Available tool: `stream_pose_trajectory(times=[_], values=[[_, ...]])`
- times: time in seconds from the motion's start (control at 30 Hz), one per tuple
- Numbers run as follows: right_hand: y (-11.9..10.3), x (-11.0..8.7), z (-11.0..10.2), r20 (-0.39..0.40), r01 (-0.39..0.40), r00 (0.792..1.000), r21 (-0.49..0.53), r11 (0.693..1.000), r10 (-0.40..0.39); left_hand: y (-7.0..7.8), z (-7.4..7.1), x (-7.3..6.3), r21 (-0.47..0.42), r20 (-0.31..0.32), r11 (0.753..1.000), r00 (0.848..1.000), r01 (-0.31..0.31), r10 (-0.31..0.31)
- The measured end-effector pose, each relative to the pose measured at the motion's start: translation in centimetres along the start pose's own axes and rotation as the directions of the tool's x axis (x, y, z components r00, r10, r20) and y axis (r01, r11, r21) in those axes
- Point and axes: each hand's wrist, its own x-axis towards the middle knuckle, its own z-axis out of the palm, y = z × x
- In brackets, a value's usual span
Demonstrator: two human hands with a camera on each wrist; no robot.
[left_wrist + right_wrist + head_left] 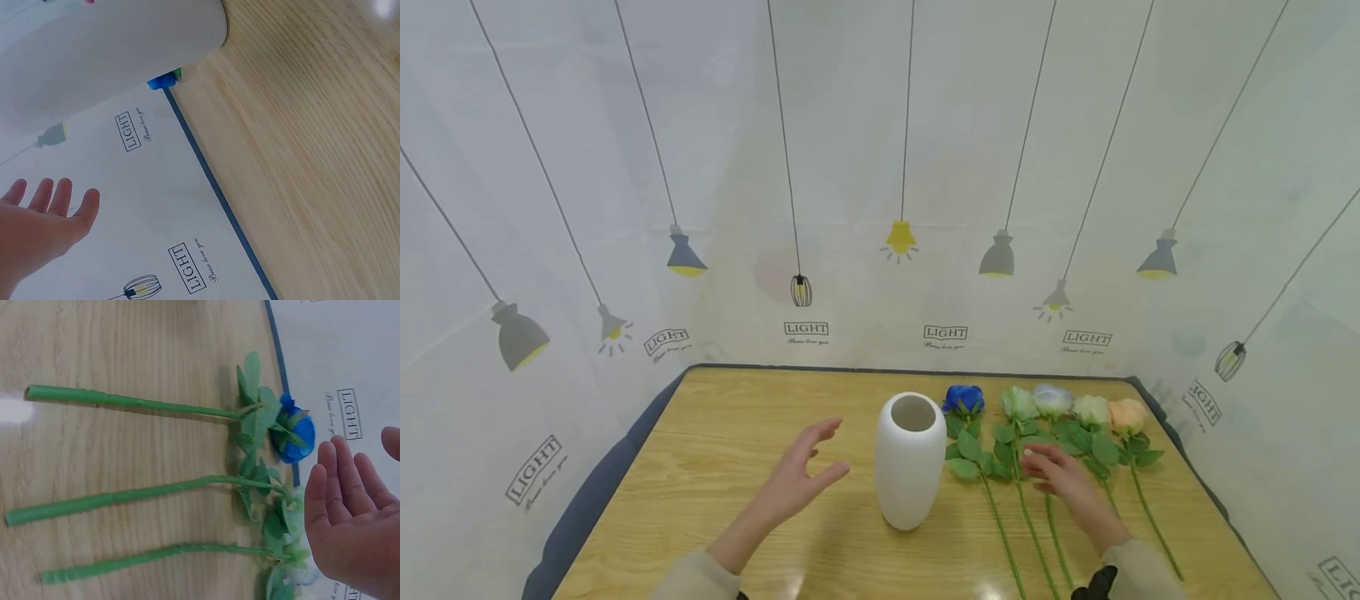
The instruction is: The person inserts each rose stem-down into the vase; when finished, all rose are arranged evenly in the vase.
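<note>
A tall white vase (pixel 910 475) stands upright on the wooden table, its round mouth facing up. To its left my left hand (pixel 797 479) hovers with thumb and fingers spread, apart from the vase; the left wrist view shows this hand (pixel 53 219) holding nothing. My right hand (pixel 1067 483) is over the flower stems at the right, fingers loosely bent and nothing in them. Beside the vase lies a blue rose (pixel 964 400). Further right are a pale green rose (pixel 1019 403), a pale blue rose (pixel 1052 400), a cream rose (pixel 1091 410) and a peach rose (pixel 1127 415).
The wooden table (pixel 730 433) has a dark edge along its back and sides. White sheeting (pixel 850 167) printed with hanging lamps surrounds it on three sides. Green stems (pixel 125 500) point toward the table's front.
</note>
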Motion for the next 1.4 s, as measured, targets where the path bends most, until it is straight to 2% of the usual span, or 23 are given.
stream_pose_trajectory(times=[0.23, 0.3, 0.57, 0.7, 0.8, 1.0, 1.1, 1.4], values=[[1.4, 1.3, 1.7, -0.002, -0.036, 0.999, -0.029, 0.999, 0.036, 0.2, 0.9, 0.5, -0.014, 0.043, 1.0, 0.999, -0.01, 0.01], [1.5, 1.4, 2.0, -0.012, -0.033, 0.999, -0.033, 0.999, 0.033, 1.1, 1.0, 0.6, -0.039, 0.04, 0.999, 0.999, -0.003, 0.004], [2.2, 2.0, 3.2, -0.026, 0.007, 1.0, -0.056, 0.998, -0.008, -1.8, 2.4, 1.8, 0.006, 0.022, 1.0, 1.0, 0.0, 0.0], [2.7, 2.4, 3.5, -0.03, -0.005, 1.0, -0.076, 0.997, 0.003, -2.1, 2.7, 2.4, -0.005, 0.018, 1.0, 1.0, -0.002, 0.002], [2.9, 2.7, 3.8, -0.047, -0.029, 0.999, -0.104, 0.994, 0.024, -1.5, 2.8, 2.7, -0.018, 0.01, 1.0, 1.0, -0.019, 0.019], [3.4, 3.1, 4.4, -0.088, -0.077, 0.994, -0.116, 0.99, 0.067, 1.4, 2.4, 3.1, -0.062, 0.009, 0.998, 1.0, -0.017, 0.018], [3.4, 3.2, 4.7, -0.078, -0.08, 0.994, -0.118, 0.99, 0.071, 1.7, 2.4, 3.3, -0.07, 0.022, 0.998, 1.0, -0.001, 0.003], [3.3, 2.9, 5.2, -0.108, -0.06, 0.993, -0.193, 0.979, 0.04, -1.8, 3.9, 4.6, -0.065, 0.038, 0.998, 0.999, 0.021, -0.019]])
